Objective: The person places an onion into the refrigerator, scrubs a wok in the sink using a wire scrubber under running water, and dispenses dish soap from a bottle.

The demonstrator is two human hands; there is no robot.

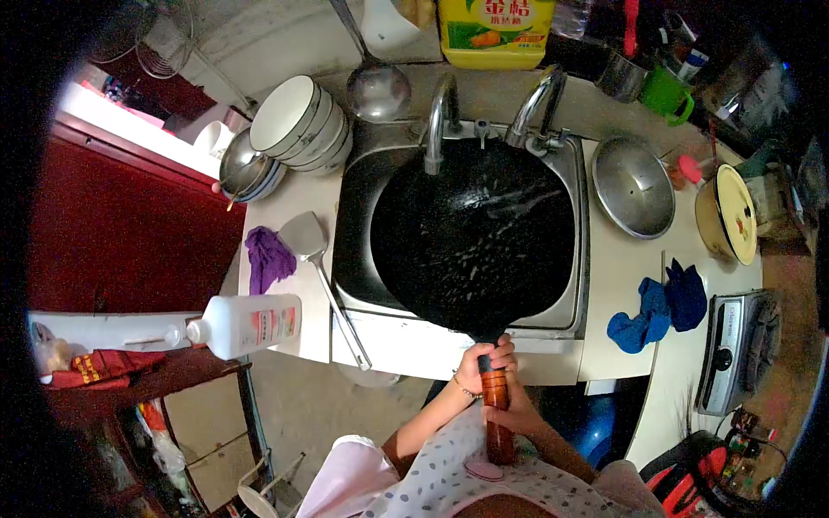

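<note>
A large black wok (475, 233) rests over the sink (580, 259), its inside wet with scattered light glints. Its brown wooden handle (496, 393) points toward my body. Close to the wok end, my left hand (477, 366) is wrapped around the handle. My right hand (516, 409) grips the same handle slightly nearer to me. Above the wok's far rim stand two curved faucets, one at left (438, 121) and one at right (537, 104). To the left of the sink lies a metal spatula (324, 276) with its handle over the counter edge.
Stacked bowls (298, 125), a purple cloth (268, 257) and a white bottle (250, 325) are on the left. On the right are a metal basin (634, 187), blue cloths (641, 315), a lidded yellow pot (728, 214) and a gas stove (730, 354). A ladle (377, 91) lies behind the sink.
</note>
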